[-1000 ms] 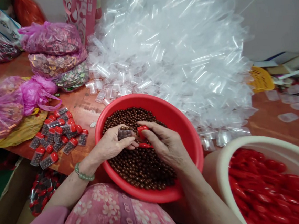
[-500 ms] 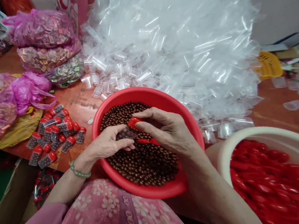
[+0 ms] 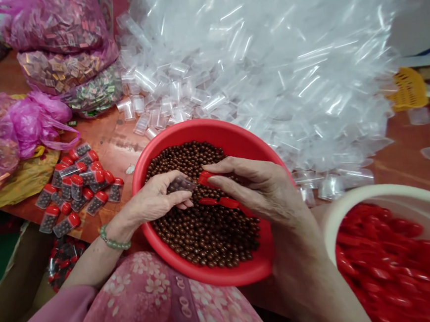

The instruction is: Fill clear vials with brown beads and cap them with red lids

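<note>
My left hand (image 3: 162, 197), with a green bead bracelet on its wrist, grips a small clear plastic container (image 3: 180, 184) filled with brown balls. Between thumb and forefinger, my right hand (image 3: 252, 185) pinches a red cap (image 3: 206, 178), a short gap to the right of the container's end. More red caps (image 3: 229, 203) show under that hand, some tucked in its lower fingers. Both hands are over a red basin (image 3: 209, 279) holding a heap of glossy brown balls (image 3: 202, 239).
Filled containers with red caps (image 3: 76, 187) lie in a pile at left. Behind the basin rises a large heap of clear empty containers (image 3: 253, 73). A cream tub (image 3: 330, 231) of red caps stands at right. Pink plastic bags (image 3: 56, 29) fill the back left; a yellow basket (image 3: 410, 88) sits far right.
My right hand has drawn the red cap a little to the right, widening the gap to the container. My left hand keeps its hold, the container slightly raised. The view has shifted slightly.
</note>
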`<action>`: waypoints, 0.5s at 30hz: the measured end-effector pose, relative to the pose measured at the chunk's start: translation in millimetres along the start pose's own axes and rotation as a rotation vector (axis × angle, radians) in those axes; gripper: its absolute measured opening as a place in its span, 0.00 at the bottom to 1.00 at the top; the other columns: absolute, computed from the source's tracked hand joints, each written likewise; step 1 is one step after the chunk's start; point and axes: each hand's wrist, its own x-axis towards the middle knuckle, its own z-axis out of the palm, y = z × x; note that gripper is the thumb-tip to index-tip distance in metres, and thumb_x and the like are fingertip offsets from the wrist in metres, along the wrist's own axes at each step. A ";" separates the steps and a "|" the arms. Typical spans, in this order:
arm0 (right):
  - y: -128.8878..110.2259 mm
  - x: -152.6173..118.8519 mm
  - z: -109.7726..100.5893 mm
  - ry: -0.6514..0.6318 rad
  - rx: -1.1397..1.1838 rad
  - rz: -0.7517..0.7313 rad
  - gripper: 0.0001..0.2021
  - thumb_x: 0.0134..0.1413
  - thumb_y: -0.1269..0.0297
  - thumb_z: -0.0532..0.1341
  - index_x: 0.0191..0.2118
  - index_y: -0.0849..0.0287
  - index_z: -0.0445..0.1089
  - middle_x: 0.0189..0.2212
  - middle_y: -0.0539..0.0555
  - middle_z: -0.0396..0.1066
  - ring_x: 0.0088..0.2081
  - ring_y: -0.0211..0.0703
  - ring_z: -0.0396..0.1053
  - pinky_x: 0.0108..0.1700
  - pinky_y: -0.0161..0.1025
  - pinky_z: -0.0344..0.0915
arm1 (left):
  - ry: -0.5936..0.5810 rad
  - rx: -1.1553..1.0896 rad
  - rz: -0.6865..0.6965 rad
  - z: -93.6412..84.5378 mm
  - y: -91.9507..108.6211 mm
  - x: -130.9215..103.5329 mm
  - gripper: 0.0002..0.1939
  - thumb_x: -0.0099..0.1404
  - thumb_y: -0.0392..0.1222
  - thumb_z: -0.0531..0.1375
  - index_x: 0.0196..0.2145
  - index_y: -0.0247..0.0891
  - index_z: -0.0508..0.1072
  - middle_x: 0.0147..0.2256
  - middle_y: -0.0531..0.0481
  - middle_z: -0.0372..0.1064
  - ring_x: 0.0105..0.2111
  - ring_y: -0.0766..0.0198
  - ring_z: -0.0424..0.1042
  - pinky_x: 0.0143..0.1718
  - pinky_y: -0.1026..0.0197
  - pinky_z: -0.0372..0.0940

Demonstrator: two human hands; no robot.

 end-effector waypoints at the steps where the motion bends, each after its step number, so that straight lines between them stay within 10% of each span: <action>1: 1.3 -0.8 -1.2 0.002 0.005 -0.002 0.08 0.56 0.61 0.64 0.41 0.54 0.77 0.34 0.53 0.78 0.34 0.42 0.75 0.39 0.38 0.72 | 0.002 0.002 0.003 0.0 0.1 0.2 0.03 0.62 0.34 0.59 0.35 0.34 0.68 0.26 0.53 0.71 0.27 0.71 0.71 0.33 0.67 0.68; 6: 2.4 3.6 5.6 0.126 0.032 -0.050 0.08 0.56 0.64 0.65 0.42 0.54 0.77 0.34 0.52 0.79 0.35 0.41 0.76 0.37 0.35 0.71 | -0.013 0.025 0.004 -0.5 1.2 0.6 0.05 0.62 0.35 0.60 0.36 0.33 0.68 0.26 0.53 0.71 0.27 0.71 0.71 0.33 0.67 0.67; 15: -1.5 3.0 2.2 -0.014 -0.127 -0.143 0.08 0.59 0.66 0.63 0.43 0.56 0.75 0.33 0.52 0.77 0.33 0.40 0.74 0.36 0.37 0.71 | 0.030 0.025 0.017 0.7 3.9 1.3 0.04 0.63 0.30 0.58 0.38 0.33 0.68 0.26 0.54 0.70 0.27 0.72 0.70 0.33 0.67 0.65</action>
